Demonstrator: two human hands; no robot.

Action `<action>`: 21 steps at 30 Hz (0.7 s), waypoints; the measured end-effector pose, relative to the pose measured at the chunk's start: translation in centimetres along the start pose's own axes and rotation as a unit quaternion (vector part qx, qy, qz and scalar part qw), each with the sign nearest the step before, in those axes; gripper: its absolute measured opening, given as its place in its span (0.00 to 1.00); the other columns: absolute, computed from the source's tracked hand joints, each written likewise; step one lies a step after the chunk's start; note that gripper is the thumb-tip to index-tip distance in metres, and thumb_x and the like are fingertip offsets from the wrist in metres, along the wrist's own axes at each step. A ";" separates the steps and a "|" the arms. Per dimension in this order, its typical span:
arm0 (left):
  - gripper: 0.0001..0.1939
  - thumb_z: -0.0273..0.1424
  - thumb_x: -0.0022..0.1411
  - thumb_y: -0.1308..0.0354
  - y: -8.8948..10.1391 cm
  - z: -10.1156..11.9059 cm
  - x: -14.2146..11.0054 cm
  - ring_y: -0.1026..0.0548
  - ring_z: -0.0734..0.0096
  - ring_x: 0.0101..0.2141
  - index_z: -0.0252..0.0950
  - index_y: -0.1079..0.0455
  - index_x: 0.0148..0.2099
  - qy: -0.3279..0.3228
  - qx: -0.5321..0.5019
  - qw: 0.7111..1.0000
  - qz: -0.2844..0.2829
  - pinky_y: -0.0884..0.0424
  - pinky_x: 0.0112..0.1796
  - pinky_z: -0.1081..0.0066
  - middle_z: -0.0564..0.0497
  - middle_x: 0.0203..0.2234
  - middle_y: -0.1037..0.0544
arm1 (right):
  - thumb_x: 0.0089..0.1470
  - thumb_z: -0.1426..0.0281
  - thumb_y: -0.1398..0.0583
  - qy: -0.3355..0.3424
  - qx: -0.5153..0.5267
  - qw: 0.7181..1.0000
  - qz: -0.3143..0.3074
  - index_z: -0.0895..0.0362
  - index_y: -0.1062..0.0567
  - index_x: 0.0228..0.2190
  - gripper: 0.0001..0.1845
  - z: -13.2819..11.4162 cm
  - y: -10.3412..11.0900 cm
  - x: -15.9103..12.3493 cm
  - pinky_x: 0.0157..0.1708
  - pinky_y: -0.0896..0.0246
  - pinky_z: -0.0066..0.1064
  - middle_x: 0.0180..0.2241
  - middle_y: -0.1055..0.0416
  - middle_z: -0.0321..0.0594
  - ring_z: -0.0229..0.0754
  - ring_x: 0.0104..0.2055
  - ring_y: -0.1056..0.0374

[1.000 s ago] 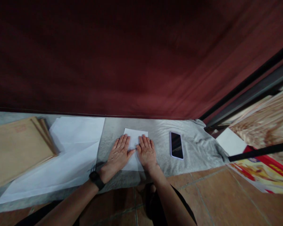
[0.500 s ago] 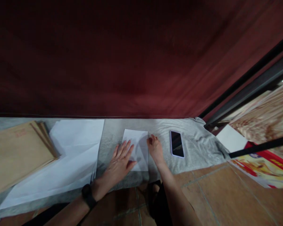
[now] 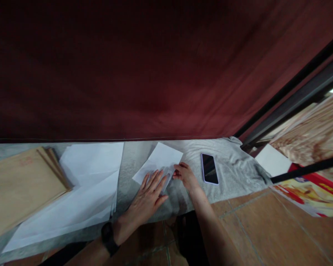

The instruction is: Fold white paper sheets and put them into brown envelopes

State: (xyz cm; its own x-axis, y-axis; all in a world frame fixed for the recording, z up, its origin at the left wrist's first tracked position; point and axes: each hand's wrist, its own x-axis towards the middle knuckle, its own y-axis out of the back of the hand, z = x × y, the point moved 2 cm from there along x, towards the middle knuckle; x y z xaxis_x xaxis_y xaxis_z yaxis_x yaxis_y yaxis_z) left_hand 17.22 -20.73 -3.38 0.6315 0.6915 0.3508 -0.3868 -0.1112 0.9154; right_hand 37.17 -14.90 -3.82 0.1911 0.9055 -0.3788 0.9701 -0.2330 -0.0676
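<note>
A small white sheet of paper (image 3: pixel 162 157) lies turned at an angle on the grey cloth, its lower part hidden by my hands. Across its near edge, my left hand (image 3: pixel 150 194) rests flat with the fingers spread; a black watch is on that wrist. My right hand (image 3: pixel 185 175) has its fingers pinched together at the paper's right edge; the exact grip is partly hidden. To the right of that hand, a phone (image 3: pixel 210 168) with a pale purple case lies apart, screen dark.
Large white sheets (image 3: pixel 91 177) spread on the left, partly under brown envelopes (image 3: pixel 24 184). The grey cloth (image 3: pixel 230 173) meets a dark red curtain (image 3: pixel 166 92) at the back. Black bars (image 3: pixel 294 92), a colourful printed box (image 3: pixel 313 192) and floor tiles (image 3: pixel 266 229) are at the right.
The small sheet has turned clockwise, from nearly straight to slanted. My right hand has closed in on its right edge, and my left hand has slid slightly right and nearer to me.
</note>
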 end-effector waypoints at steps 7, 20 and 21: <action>0.29 0.38 0.72 0.53 -0.3 -0.1 0.1 0.45 0.56 0.69 0.38 0.47 0.72 0.033 -0.001 0.999 0.014 0.44 0.66 0.51 0.42 0.70 0.45 | 0.44 0.68 0.31 -0.052 0.117 0.991 -0.038 0.55 0.30 0.27 0.12 1.6 -0.2 -2.4 0.32 0.23 0.34 0.22 0.27 0.34 0.42 0.26 0.25; 0.29 0.38 0.71 0.54 -2.3 0.0 -0.9 0.46 0.54 0.69 0.40 0.46 0.71 0.046 0.030 0.998 -0.024 0.53 0.67 0.45 0.43 0.70 0.43 | 0.56 0.52 0.38 -0.125 0.025 0.954 -0.272 0.62 0.22 0.32 0.23 -0.4 0.6 -6.2 0.29 0.27 0.30 0.36 0.19 0.50 0.41 0.28 0.24; 0.28 0.36 0.72 0.56 -2.2 0.0 -0.8 0.46 0.55 0.69 0.40 0.47 0.72 0.047 0.028 0.998 -0.022 0.53 0.67 0.45 0.43 0.70 0.43 | 0.57 0.51 0.39 -0.084 0.019 0.961 -0.262 0.61 0.22 0.33 0.24 -0.7 0.3 -6.0 0.32 0.26 0.32 0.38 0.20 0.50 0.42 0.31 0.23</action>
State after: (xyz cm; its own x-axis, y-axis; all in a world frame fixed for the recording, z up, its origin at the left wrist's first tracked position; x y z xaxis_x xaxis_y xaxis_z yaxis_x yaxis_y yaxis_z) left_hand 17.57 -20.99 -5.71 0.5809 0.7597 0.2923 -0.3195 -0.1174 0.9403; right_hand 36.47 -20.14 -0.88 -0.3514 0.8330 -0.4274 0.9200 0.2226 -0.3226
